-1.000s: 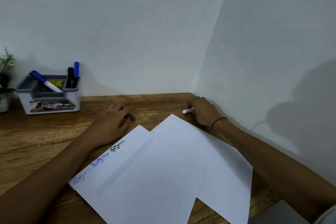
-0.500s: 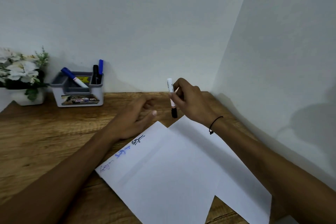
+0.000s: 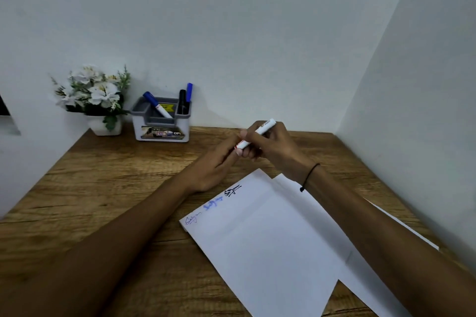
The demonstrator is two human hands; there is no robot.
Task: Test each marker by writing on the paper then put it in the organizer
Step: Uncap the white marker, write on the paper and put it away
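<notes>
Both hands meet above the desk (image 3: pixel 108 188): the right hand (image 3: pixel 273 148) curls around a white marker (image 3: pixel 255 134), tilted with its tail toward 1 o'clock, and the left hand (image 3: pixel 219 162) pinches its lower end. The paper (image 3: pixel 270 239) lies at 6 o'clock below them, three scribbles on its edge. The organizer (image 3: pixel 161 123) stands at 10 o'clock, markers inside.

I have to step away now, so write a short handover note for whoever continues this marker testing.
Right hand grips the white-barrelled marker above the wooden desk; left hand holds its cap end, hidden by fingers.
Grey plastic organizer by the wall holds three markers.
White paper sheet carries three scribbles.
Left: write with this marker, then put it in the organizer.
</notes>
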